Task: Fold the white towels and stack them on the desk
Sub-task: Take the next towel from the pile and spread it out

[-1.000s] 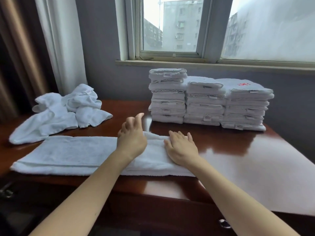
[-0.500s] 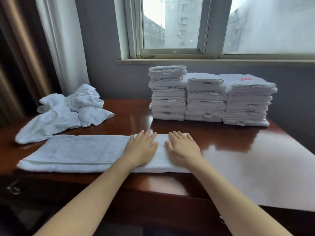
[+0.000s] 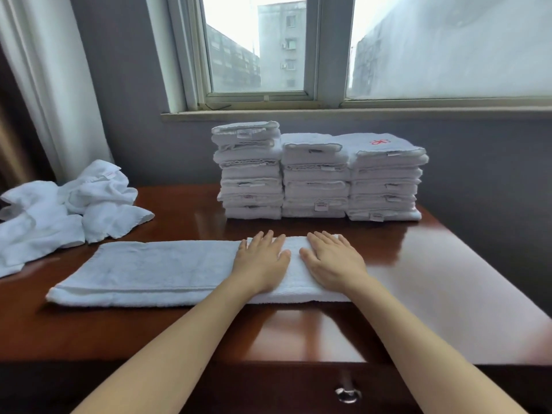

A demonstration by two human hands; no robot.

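Note:
A white towel [image 3: 155, 270], folded into a long strip, lies across the front of the dark wooden desk [image 3: 448, 294]. My left hand [image 3: 263, 264] and my right hand [image 3: 331, 261] press flat on its right end, side by side, fingers straight and pointing away from me. Behind them, against the wall, stand three stacks of folded white towels [image 3: 316, 177]; the left stack is the tallest, and the right one has a red mark on top. A heap of unfolded white towels [image 3: 68, 210] lies at the desk's left end.
A window sill [image 3: 358, 113] runs above the stacks. A white curtain [image 3: 50, 85] hangs at the left. A drawer handle [image 3: 348, 394] shows under the desk's front edge. Bare desk top stretches to the right of the strip.
My left hand, raised and loosely curled a second ago, has come down flat on the towel beside my right hand. The view has tilted slightly.

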